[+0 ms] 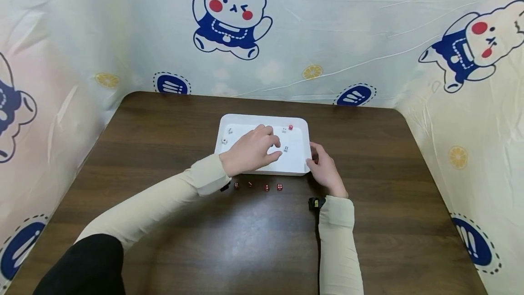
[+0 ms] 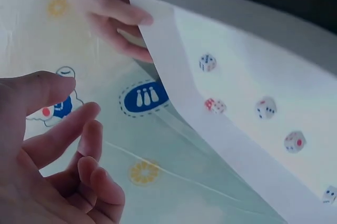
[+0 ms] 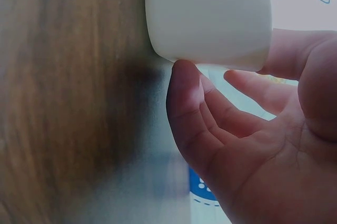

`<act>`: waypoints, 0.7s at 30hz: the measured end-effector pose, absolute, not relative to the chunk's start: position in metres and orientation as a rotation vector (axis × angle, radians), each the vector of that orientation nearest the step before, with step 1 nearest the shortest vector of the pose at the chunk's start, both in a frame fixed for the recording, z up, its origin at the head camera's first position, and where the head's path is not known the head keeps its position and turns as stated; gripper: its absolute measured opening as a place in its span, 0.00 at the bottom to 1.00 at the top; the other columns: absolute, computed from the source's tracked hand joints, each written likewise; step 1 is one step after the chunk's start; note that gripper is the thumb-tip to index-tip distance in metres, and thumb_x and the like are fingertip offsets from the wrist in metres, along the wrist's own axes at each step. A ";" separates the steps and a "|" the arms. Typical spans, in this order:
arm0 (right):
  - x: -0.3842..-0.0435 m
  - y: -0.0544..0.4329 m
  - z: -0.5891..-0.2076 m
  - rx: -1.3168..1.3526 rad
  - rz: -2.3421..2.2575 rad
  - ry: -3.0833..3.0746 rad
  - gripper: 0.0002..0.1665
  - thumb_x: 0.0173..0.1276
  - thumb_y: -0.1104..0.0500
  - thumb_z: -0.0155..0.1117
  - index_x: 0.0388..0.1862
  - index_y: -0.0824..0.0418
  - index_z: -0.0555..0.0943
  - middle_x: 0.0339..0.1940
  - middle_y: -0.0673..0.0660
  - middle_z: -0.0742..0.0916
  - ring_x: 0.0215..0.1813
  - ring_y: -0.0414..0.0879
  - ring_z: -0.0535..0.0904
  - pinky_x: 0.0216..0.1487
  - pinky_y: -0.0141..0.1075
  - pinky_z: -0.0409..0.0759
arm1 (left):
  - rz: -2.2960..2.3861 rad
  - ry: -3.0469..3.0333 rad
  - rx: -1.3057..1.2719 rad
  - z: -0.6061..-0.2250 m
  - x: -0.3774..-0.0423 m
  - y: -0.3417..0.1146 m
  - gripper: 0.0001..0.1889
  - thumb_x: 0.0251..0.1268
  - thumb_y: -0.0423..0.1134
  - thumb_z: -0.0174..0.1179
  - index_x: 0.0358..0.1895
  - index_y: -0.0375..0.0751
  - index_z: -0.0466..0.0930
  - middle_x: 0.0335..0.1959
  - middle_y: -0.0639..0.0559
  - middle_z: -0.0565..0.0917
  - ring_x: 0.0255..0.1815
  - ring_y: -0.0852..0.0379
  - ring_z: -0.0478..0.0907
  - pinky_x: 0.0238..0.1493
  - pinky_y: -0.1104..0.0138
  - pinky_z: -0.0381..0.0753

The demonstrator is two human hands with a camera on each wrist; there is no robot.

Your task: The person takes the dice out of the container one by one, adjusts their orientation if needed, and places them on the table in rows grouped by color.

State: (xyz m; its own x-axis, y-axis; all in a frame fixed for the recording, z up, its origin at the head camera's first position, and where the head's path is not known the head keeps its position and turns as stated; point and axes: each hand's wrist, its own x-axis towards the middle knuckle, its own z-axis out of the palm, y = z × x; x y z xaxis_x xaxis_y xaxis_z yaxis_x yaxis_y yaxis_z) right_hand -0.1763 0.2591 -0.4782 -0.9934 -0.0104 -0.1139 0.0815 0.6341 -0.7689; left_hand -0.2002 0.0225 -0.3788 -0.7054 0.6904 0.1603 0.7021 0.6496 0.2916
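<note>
A white rectangular tray [image 1: 296, 160] lies on the table with several white dice [image 1: 224, 141] and one red die [image 1: 290, 127] in it. My left hand [image 1: 254, 148] hovers over the tray's middle, covering part of its floor. Its thumb and loosely bent fingers [image 2: 90, 137] stand apart with nothing between them. At the tray's right end, my right hand [image 1: 326, 171] grips the corner, thumb at the rim and fingers against the outer wall. Several small red dice [image 1: 267, 187] sit in a loose row on the table before the tray's near edge.
The dark wooden table [image 1: 393, 222] reaches back to a patterned curtain [image 1: 311, 26] that closes off the far side and both flanks. A black device with a cable [image 1: 317, 203] is strapped at my right wrist.
</note>
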 end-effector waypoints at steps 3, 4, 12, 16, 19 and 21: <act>-0.176 0.259 -0.478 0.058 -1.298 2.740 0.31 0.72 0.62 0.50 0.73 0.61 0.61 0.55 0.67 0.80 0.47 0.57 0.78 0.50 0.48 0.76 | -0.537 -2.837 -1.188 -0.376 -0.210 0.024 0.10 0.64 0.42 0.60 0.40 0.40 0.87 0.32 0.48 0.78 0.36 0.52 0.70 0.37 0.66 0.72; -0.176 0.259 -0.478 0.059 -1.298 2.740 0.31 0.72 0.62 0.50 0.73 0.61 0.61 0.55 0.67 0.79 0.47 0.57 0.78 0.50 0.48 0.76 | -0.537 -2.839 -1.185 -0.375 -0.213 0.025 0.10 0.64 0.42 0.60 0.40 0.41 0.87 0.33 0.48 0.78 0.36 0.52 0.70 0.38 0.66 0.72; -0.176 0.260 -0.478 0.053 -1.288 2.757 0.31 0.72 0.62 0.50 0.73 0.62 0.61 0.56 0.68 0.79 0.48 0.58 0.78 0.52 0.50 0.76 | -0.535 -2.876 -1.181 -0.369 -0.246 0.036 0.13 0.66 0.44 0.59 0.46 0.41 0.85 0.39 0.47 0.78 0.41 0.52 0.70 0.43 0.65 0.73; -0.177 0.260 -0.480 0.051 -1.286 2.756 0.31 0.72 0.62 0.50 0.73 0.61 0.60 0.56 0.67 0.79 0.48 0.58 0.78 0.52 0.49 0.76 | -0.506 -2.894 -1.179 -0.366 -0.262 0.041 0.13 0.67 0.45 0.59 0.48 0.43 0.84 0.42 0.48 0.78 0.44 0.53 0.70 0.45 0.64 0.74; -0.178 0.261 -0.481 0.052 -1.289 2.757 0.31 0.72 0.62 0.50 0.73 0.61 0.61 0.56 0.68 0.79 0.48 0.59 0.78 0.52 0.50 0.75 | -0.483 -2.871 -1.161 -0.367 -0.275 0.046 0.12 0.67 0.45 0.58 0.46 0.44 0.85 0.41 0.49 0.78 0.44 0.53 0.70 0.46 0.63 0.74; -0.177 0.261 -0.481 0.040 -1.292 2.769 0.31 0.71 0.63 0.50 0.72 0.62 0.61 0.55 0.68 0.80 0.47 0.58 0.78 0.50 0.49 0.75 | -0.473 -2.860 -1.138 -0.370 -0.284 0.048 0.12 0.67 0.45 0.58 0.46 0.44 0.85 0.42 0.50 0.78 0.43 0.54 0.71 0.46 0.64 0.74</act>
State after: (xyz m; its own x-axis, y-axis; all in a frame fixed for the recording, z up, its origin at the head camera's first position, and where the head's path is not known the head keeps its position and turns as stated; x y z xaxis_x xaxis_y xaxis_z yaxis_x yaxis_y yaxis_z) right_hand -0.1775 0.2608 -0.4805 -0.9960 -0.0125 -0.0889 0.0601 0.6426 -0.7639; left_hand -0.2836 0.0482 -0.3700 -0.7326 0.6670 0.1356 0.6752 0.6868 0.2691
